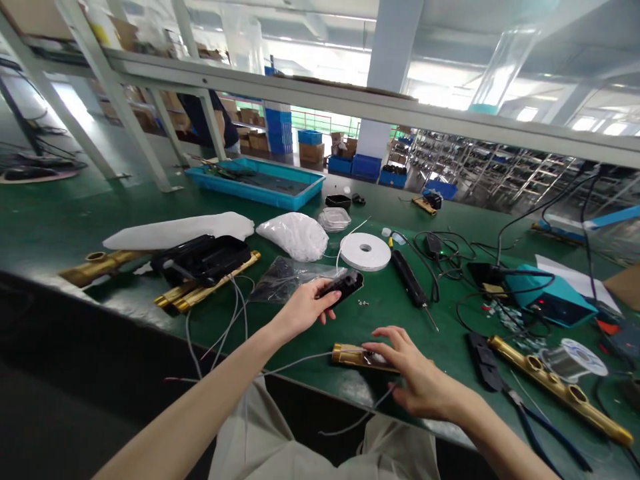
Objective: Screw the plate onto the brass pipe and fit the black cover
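The left hand (305,308) pinches a small black cover (344,285) between thumb and fingers, holding it just above the green desk (60,227), near the middle. The right hand (417,373) is spread, fingers flat on a short brass part (353,355) that lies on the desk near its front edge; grey wires (295,365) run from that part toward the person's lap. A few small screws (363,303) lie between the cover and the brass part. Behind the left hand is a clear plastic bag (287,275), then a white bag (295,235) and a reel of white tape (365,251). To the left, a black tray (203,257) sits on long brass tubes (210,285). Right of the hands lie a black screwdriver (413,283), a teal soldering station (547,297), a solder spool (575,360), another brass manifold (557,387) and pliers (500,383). A blue bin (257,183) stands at the far side.
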`<move>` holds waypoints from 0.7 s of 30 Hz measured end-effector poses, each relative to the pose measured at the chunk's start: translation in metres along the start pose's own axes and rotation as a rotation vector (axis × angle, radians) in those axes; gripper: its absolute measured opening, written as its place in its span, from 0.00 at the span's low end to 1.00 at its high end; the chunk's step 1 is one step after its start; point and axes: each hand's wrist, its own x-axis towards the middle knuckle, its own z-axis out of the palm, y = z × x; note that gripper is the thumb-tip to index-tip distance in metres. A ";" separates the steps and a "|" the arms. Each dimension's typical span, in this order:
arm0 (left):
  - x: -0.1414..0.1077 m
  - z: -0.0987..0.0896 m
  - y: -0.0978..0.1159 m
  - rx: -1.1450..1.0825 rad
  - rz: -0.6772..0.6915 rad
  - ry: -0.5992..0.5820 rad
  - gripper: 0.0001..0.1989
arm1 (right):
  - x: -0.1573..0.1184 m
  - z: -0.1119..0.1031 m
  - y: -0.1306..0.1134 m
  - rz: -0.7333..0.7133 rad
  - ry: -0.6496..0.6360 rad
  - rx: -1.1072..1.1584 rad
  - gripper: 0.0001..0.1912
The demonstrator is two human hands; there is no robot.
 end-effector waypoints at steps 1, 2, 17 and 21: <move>-0.001 0.001 -0.001 0.012 -0.003 -0.020 0.16 | 0.000 -0.003 -0.005 0.000 0.004 -0.011 0.43; -0.001 0.003 -0.002 0.019 -0.005 -0.043 0.16 | 0.000 -0.006 -0.009 -0.001 0.011 -0.026 0.43; 0.001 0.050 -0.024 -0.019 -0.004 -0.184 0.13 | 0.016 -0.007 -0.026 0.275 0.192 0.035 0.03; 0.005 0.055 -0.033 -0.031 0.001 -0.193 0.15 | 0.012 -0.009 -0.019 0.393 0.193 -0.094 0.12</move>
